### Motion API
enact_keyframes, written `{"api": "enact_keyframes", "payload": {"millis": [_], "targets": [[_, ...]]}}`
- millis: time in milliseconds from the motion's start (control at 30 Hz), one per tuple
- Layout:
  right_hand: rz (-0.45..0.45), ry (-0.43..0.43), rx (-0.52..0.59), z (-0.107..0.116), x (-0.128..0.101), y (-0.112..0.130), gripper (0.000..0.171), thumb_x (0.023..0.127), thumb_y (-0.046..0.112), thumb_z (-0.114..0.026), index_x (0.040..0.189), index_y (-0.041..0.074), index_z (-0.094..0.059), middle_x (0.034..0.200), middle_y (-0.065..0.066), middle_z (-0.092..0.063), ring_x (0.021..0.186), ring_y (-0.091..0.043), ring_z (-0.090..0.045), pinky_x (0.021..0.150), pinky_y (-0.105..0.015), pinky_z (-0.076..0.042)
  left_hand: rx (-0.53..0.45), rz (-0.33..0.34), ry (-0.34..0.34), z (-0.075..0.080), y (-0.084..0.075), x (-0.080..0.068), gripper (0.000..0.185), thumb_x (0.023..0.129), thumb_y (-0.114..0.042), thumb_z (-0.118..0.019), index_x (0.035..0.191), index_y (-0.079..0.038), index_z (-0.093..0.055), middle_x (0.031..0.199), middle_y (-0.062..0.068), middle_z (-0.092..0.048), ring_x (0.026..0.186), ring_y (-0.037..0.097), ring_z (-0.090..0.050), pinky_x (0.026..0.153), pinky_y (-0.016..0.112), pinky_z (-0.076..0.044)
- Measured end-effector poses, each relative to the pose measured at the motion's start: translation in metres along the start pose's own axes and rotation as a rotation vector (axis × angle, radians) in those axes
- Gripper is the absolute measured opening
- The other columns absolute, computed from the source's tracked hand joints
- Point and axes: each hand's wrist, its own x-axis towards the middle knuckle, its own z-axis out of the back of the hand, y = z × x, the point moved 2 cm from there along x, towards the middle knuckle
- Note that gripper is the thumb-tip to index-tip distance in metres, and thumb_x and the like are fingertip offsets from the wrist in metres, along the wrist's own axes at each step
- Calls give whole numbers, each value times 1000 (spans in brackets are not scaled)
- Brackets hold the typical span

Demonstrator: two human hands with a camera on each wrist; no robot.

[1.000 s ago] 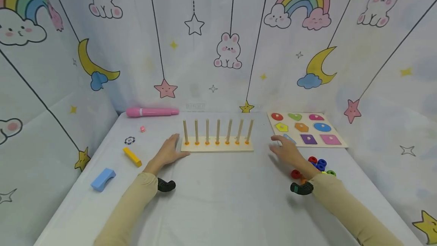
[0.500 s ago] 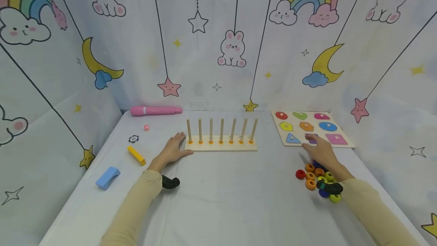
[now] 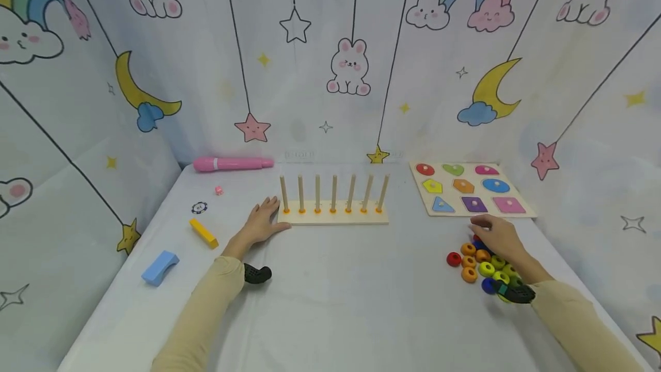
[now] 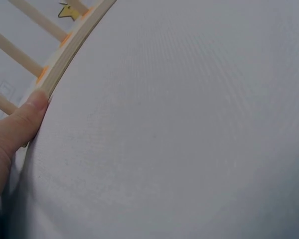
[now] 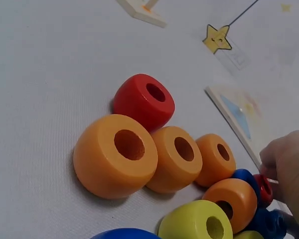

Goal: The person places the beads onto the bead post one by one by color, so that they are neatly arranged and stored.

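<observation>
The right hand [image 3: 498, 240] has drawn back from the wooden shape-puzzle board [image 3: 521, 211] at right centre and now sits over the heap of coloured wooden rings [image 3: 477, 263] at lower right. Its grip curls onto a small red ring [image 5: 263, 189] at the heap's far edge, so picking appears under way. The left hand [image 3: 263, 220] stays flat, fingers straight, its thumb [image 4: 32, 107] pressed to the wooden seven-peg rack [image 3: 333, 218] at centre of the white counter [image 3: 351, 291].
</observation>
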Motion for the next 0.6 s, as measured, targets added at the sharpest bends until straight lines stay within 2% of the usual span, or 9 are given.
{"api": "enact_keyframes", "payload": {"millis": [100, 267, 433, 600], "targets": [[15, 12, -12, 1, 1, -3, 33, 97, 22, -54, 117, -4, -60, 108, -24, -63, 95, -37, -58, 85, -55, -48, 3, -7, -5, 2, -1, 4, 83, 89, -42, -63, 145, 8, -26, 152, 22, -19, 141, 37, -8, 113, 52, -2], [14, 32, -16, 7, 4, -2, 32, 97, 23, -54, 116, -2, -62, 107, -22, -63, 92, -34, -57, 84, -54, -48, 16, -21, -12, 4, -5, 9, 82, 89, -42, -63, 145, 7, -27, 152, 22, -20, 141, 37, -9, 113, 52, -3], [69, 131, -16, 6, 4, 4, 36, 95, 31, -57, 114, 2, -66, 108, -17, -65, 95, -32, -58, 85, -52, -48, 6, -4, 1, 4, -6, 7, 82, 89, -40, -64, 145, 7, -26, 152, 23, -19, 141, 37, -8, 113, 52, -2], [145, 217, -28, 4, -3, 5, 24, 90, 25, -65, 107, 7, -70, 102, -7, -68, 93, -27, -58, 85, -48, -48, 19, -1, 12, -1, 0, 4, 83, 89, -42, -62, 145, 7, -25, 152, 23, -19, 141, 38, -8, 113, 52, -2]]}}
